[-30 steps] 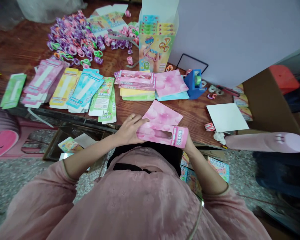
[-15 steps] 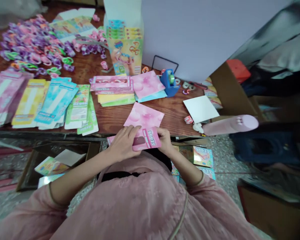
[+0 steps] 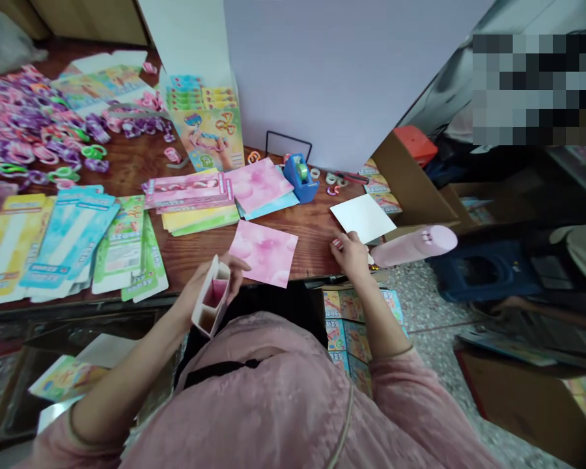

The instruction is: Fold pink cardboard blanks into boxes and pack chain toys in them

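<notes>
My left hand (image 3: 195,290) is closed around a small folded cardboard box (image 3: 213,293) held close to my body. The box is tilted with its open end toward me, showing white edges and a pink inside. At the table's front edge on the right, my right hand (image 3: 354,257) has its fingers closed on a small red-and-white striped coil (image 3: 337,243), which is partly hidden by them. Between the hands lies a pink card (image 3: 265,254). Just beyond my right hand is a white card (image 3: 362,218), and beside it a pale pink bottle (image 3: 414,246) lies on its side.
Stacked pink, yellow and green sleeves (image 3: 195,202) lie behind the pink card, near a blue tape dispenser (image 3: 303,181). Fanned blue packets (image 3: 71,238) and a heap of colourful bracelets (image 3: 27,124) are at left. A display box (image 3: 209,140) stands at the back. An open carton (image 3: 413,176) is at right.
My right hand has left the pink box and moved right to the striped coil. My left hand has turned the box so its open end faces me. The view has shifted right.
</notes>
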Demonstrator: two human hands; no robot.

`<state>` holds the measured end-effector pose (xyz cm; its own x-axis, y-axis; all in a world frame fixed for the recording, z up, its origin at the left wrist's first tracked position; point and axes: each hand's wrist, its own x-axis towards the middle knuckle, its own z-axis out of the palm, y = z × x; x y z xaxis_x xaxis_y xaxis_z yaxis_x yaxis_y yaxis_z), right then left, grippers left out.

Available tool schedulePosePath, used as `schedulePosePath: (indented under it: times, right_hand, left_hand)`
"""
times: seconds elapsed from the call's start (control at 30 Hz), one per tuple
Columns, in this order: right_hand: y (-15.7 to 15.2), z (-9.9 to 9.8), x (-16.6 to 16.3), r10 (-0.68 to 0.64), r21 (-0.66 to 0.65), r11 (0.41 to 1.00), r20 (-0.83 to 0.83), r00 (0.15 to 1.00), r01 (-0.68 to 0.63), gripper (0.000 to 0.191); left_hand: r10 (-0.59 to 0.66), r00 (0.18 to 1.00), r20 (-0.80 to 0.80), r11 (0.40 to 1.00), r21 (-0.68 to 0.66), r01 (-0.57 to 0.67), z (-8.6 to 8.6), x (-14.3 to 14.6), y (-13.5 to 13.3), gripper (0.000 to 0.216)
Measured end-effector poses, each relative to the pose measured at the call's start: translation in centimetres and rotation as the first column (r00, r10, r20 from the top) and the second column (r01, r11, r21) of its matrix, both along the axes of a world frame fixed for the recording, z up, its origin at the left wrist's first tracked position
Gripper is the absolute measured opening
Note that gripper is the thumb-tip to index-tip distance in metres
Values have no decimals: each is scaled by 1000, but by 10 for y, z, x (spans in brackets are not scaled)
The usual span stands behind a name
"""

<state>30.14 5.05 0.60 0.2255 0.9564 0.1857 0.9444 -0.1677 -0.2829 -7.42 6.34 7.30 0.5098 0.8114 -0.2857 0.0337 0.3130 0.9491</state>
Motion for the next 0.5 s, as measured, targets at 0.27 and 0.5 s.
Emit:
schedulePosePath:
  times: [0.27,0.5]
  right_hand:
    - [-13,39,-108,511,461,780,-78,856,-423,45]
    - [-20,58,-148,728,481,682,-376,574,-550,46]
  left_hand:
    - [-121,993,2,989,83,120,8,54,-2,59]
    - [22,1000,-12,996,91,-20,3,48,5,40]
